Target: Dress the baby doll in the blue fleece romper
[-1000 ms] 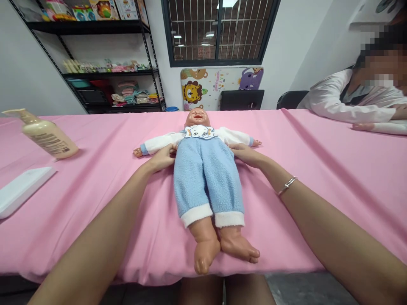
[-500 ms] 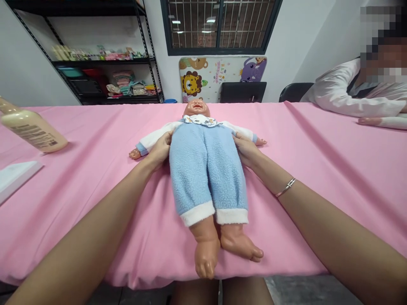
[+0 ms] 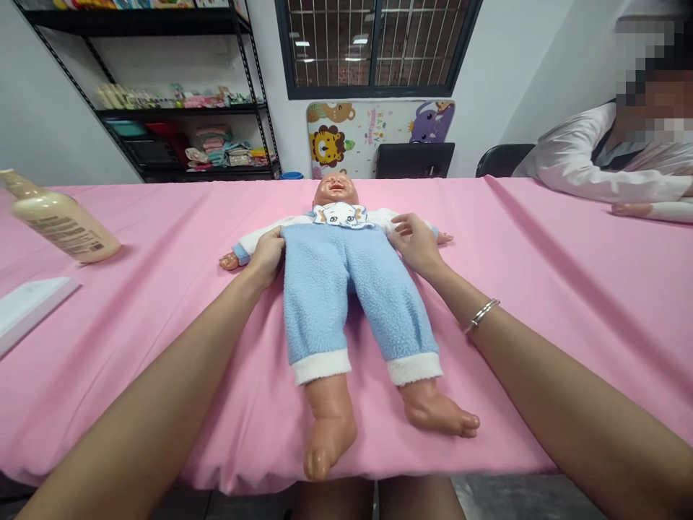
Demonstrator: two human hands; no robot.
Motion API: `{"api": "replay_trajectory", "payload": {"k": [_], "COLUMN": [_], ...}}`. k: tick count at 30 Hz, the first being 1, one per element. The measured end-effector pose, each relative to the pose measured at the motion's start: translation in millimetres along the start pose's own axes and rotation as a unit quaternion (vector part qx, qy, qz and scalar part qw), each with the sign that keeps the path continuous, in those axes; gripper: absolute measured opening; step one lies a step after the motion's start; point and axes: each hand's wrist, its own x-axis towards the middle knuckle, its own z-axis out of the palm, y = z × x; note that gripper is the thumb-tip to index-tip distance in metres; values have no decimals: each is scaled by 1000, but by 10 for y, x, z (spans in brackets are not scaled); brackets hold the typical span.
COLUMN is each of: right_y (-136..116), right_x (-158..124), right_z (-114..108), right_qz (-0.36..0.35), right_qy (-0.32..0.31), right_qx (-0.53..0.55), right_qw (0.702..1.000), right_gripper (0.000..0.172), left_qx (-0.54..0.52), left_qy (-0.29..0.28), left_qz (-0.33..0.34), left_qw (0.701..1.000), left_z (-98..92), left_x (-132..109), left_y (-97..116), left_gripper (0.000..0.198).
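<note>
**Doll's legs swung apart as right hand opened**

The left hand (image 3: 266, 258) was curled in a narrow grip at the waist of a vinyl baby doll (image 3: 336, 303), pinching its blue fleece trousers. The doll lay on its back at mid-table, feet toward the near edge, and its legs had just swung apart. The right hand (image 3: 416, 244), a silver bangle (image 3: 481, 314) at its wrist, had opened wide, fingers spread just above the doll's white sleeve, touching it or nearly so.

Far left on the pink-sheeted table (image 3: 541, 347), a cream plastic pump bottle (image 3: 62, 220) lay tilted on its side near a flat white tray (image 3: 32, 310). Behind stood black metal shelving (image 3: 178, 108) of baby goods, a cartoon lion mat (image 3: 328, 144) and a barred window (image 3: 373, 50). At far right, a seated person in a white coat (image 3: 606, 162) leaned on the table.
</note>
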Motion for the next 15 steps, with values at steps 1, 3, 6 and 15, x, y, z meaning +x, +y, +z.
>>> {"api": "replay_trajectory", "payload": {"k": [1,3,6,15], "right_y": [-180,-620,-1264,-1639], "right_x": [-39,-197,-616,-1321], "right_z": [-23,-90,-159,156], "right_qz": [-29,-99,-227,-454], "right_qy": [37,-13,-282,-390], "right_qx": [-11,12,31,-232], "right_qw": [999,995,932,767], "right_gripper": [19,11,9,42], "left_qx": [21,82,134,134], "left_qy": [10,28,25,32], "left_qz": [7,36,69,89], "left_qw": [1000,996,988,986], "left_z": [4,2,-1,-14], "left_x": [14,50,88,79], "left_y": [-26,-79,-136,-175], "left_gripper": [16,14,21,26]}}
